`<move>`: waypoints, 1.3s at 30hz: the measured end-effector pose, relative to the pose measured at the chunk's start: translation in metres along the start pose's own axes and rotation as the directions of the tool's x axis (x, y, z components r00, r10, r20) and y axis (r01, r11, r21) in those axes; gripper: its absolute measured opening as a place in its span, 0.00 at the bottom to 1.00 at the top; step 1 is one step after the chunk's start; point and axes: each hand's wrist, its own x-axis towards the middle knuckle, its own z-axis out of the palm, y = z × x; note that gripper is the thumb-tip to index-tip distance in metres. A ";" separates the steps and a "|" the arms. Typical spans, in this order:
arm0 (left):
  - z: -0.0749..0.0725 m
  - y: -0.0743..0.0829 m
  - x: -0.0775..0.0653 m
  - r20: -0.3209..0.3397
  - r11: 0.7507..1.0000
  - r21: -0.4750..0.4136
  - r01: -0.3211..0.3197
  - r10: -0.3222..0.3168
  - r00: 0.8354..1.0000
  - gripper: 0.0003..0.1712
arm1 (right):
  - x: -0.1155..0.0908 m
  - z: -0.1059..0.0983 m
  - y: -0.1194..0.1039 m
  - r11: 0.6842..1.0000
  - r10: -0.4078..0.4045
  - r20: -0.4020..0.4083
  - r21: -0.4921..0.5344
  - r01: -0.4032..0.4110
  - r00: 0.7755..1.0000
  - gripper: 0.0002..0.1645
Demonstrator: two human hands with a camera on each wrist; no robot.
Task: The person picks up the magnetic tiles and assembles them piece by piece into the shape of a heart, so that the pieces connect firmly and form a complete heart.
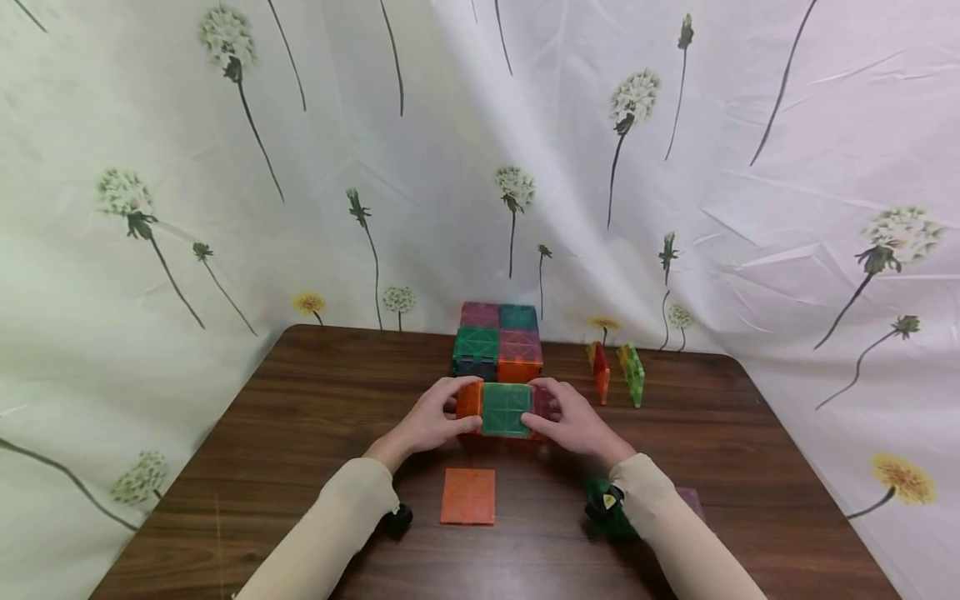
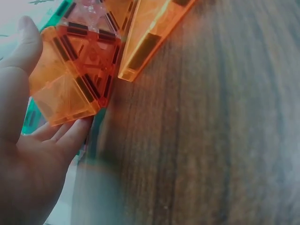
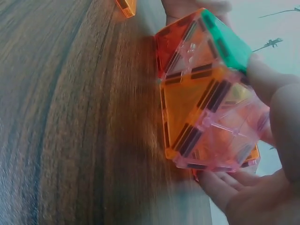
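Note:
Between my two hands is a structure of translucent magnetic tiles, with a green tile [image 1: 506, 410] on top. My left hand [image 1: 433, 417] grips its left end, where an orange tile [image 2: 61, 89] lies between thumb and fingers. At the other end my right hand [image 1: 576, 419] holds a pink tile [image 3: 229, 133], its thumb on the green tile's corner. Red and orange tiles show along the structure's near side in both wrist views. On the table, nearer the person, one orange tile [image 1: 468, 497] lies flat.
Behind the hands, against the flowered cloth [image 1: 450, 167], stands a block of coloured tiles [image 1: 477, 343]. Red-orange tiles [image 1: 602, 377] and light green tiles [image 1: 633, 375] stand upright to its right. Under the right forearm, a green tile [image 1: 611, 523] and a purple tile [image 1: 691, 500] are partly hidden.

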 end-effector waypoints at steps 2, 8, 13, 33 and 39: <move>0.000 0.002 0.001 -0.035 1.000 -0.003 -0.013 0.013 0.999 0.37 | 0.000 0.000 -0.002 1.000 -0.013 -0.022 0.003 0.013 1.000 0.43; 0.001 0.001 0.003 -0.092 0.994 0.074 -0.085 0.092 0.991 0.48 | 0.003 0.001 -0.007 0.991 -0.122 -0.068 -0.072 0.117 0.990 0.46; 0.001 0.001 0.005 -0.103 0.984 0.160 -0.074 0.091 0.990 0.54 | 0.005 0.001 -0.010 0.980 -0.156 -0.098 -0.139 0.142 0.983 0.53; -0.003 0.007 0.017 -0.216 0.968 0.249 -0.025 0.081 0.973 0.51 | 0.026 0.010 -0.010 0.952 -0.194 -0.208 -0.275 0.133 0.959 0.56; -0.001 0.004 0.015 -0.266 0.974 0.216 -0.064 0.122 0.956 0.46 | 0.024 0.013 -0.011 0.956 -0.187 -0.246 -0.268 0.119 0.951 0.51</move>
